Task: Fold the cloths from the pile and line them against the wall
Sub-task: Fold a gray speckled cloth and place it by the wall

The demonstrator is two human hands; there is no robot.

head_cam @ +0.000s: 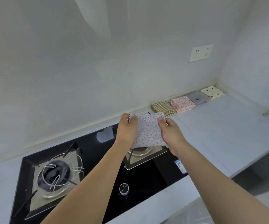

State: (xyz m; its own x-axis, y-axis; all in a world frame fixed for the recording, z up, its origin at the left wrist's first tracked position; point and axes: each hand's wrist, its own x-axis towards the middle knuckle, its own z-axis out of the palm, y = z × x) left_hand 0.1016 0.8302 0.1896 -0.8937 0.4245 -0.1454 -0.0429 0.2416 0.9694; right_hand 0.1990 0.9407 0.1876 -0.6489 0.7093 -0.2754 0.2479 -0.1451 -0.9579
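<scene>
Nearest, a black glass gas hob (146, 178) is set into the pale tabletop (219, 130). Above its right burner (144, 151), the left hand (127, 128) and right hand (171, 133) each pinch a side of a folded dotted cloth (148, 130), thumbs on top, fingers curled beneath. Beyond, against the wall (98, 70), lie four folded cloths: checked (162, 108), pink floral (183, 104), grey (197, 98), cream spotted (212, 92).
</scene>
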